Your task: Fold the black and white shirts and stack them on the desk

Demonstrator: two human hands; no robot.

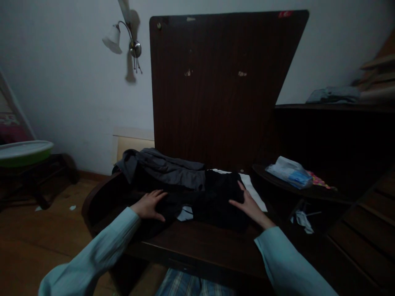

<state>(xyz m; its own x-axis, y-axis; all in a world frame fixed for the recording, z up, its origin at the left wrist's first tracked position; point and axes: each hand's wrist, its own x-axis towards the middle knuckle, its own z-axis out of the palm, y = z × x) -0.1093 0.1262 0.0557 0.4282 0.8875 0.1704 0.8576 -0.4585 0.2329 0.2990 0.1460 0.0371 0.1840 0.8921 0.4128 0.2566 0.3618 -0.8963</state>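
Observation:
A black garment (212,201) lies spread on a dark wooden table (197,242). My left hand (149,204) rests flat on its left part, fingers stretched out. On the garment's right part lies my right hand (248,204), also flat with its fingers apart. A grey garment (163,166) is heaped behind the black one, at the table's far left. A white sheet or cloth (254,193) shows under the black garment's right edge. Both my arms wear light blue sleeves.
A tall dark wooden board (222,82) stands upright behind the table. A plastic bag (290,172) lies on a low shelf at the right. A wall lamp (123,39) hangs upper left. A round green-rimmed table (24,150) stands far left.

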